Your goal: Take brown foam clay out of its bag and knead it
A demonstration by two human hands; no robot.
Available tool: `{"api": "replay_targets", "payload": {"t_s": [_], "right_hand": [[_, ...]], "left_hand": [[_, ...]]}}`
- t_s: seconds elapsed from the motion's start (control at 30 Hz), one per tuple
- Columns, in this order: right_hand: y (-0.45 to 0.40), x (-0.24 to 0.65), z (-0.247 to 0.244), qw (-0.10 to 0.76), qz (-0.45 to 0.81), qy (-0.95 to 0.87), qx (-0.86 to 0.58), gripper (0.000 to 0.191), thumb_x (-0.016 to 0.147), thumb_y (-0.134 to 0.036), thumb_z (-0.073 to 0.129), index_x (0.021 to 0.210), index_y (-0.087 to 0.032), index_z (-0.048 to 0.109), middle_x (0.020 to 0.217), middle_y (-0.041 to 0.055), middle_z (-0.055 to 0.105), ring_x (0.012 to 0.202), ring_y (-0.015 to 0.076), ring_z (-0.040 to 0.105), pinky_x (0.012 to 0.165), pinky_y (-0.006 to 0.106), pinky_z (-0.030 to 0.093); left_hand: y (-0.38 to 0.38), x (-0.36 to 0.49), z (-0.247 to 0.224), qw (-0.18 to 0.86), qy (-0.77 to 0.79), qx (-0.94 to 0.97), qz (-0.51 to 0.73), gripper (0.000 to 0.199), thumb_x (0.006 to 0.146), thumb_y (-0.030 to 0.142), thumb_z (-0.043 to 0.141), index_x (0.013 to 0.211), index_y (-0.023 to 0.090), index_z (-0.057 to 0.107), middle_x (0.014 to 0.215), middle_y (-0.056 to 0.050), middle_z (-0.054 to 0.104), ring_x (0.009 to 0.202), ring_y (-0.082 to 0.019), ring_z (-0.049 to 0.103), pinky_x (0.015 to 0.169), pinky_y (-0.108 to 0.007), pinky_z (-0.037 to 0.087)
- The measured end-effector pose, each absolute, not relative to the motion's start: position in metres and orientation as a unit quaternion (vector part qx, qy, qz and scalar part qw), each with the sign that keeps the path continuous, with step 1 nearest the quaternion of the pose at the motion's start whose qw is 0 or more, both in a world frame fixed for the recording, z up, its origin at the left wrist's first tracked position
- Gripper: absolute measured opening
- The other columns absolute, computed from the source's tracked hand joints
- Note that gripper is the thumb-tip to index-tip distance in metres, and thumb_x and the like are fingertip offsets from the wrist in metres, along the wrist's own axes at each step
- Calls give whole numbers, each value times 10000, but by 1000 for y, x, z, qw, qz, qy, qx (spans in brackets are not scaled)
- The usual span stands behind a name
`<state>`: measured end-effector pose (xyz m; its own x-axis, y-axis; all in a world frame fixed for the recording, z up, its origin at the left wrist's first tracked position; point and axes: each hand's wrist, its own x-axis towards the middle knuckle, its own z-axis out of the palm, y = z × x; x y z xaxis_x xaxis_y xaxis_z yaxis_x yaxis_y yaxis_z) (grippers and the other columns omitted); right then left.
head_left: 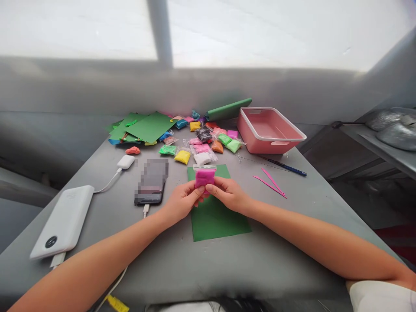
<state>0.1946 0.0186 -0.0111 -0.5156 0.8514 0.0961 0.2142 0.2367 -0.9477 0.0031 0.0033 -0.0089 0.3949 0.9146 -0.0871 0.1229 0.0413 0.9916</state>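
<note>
Between my two hands is a small clear packet of bright pink clay [205, 177], held upright with its zip edge at the top. My left hand [186, 197] pinches its lower left side, thumb in front. On the lower right side, my right hand [228, 194] grips it the same way, the thumbs nearly touching. Beneath the hands a green sheet [219, 221] lies flat on the grey table [260, 268]. Just beyond it sit several clay packets, among them a white one [202, 158] and a yellow one [182, 157].
A pink basket [266, 145] stands at the back right, near a dark blue pen-like tool [287, 166] and pink plastic tools [271, 186]. To the left lie a phone [152, 182], a white power bank [65, 221] with cables, and red clay [132, 150]. Green sheets [152, 125] are stacked behind.
</note>
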Motion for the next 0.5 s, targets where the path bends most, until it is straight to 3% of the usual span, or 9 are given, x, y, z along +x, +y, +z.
{"api": "replay_targets", "payload": {"t_s": [0.23, 0.37, 0.5], "right_hand": [[59, 180, 13, 313, 353, -774, -423, 233, 930, -360, 492, 764, -203, 533, 685, -2, 613, 616, 132, 519, 592, 264, 397], [110, 164, 22, 300, 278, -766, -496, 311, 971, -377, 474, 719, -202, 529, 670, -7, 630, 613, 124, 530, 615, 257, 391], [153, 155, 13, 276, 225, -764, -538, 379, 941, -435, 563, 648, -199, 523, 646, 7, 637, 629, 146, 540, 630, 279, 358]], "left_hand": [[3, 2, -15, 564, 463, 594, 338, 539, 864, 724, 509, 803, 190, 552, 728, 9, 551, 564, -99, 472, 474, -225, 362], [-2, 3, -18, 536, 465, 633, 310, 432, 901, 592, 551, 746, 189, 550, 728, 9, 566, 658, -119, 510, 576, -238, 409], [-3, 6, -16, 461, 468, 705, 268, 353, 941, 479, 469, 727, 202, 513, 712, 8, 556, 683, -142, 524, 625, -273, 434]]}}
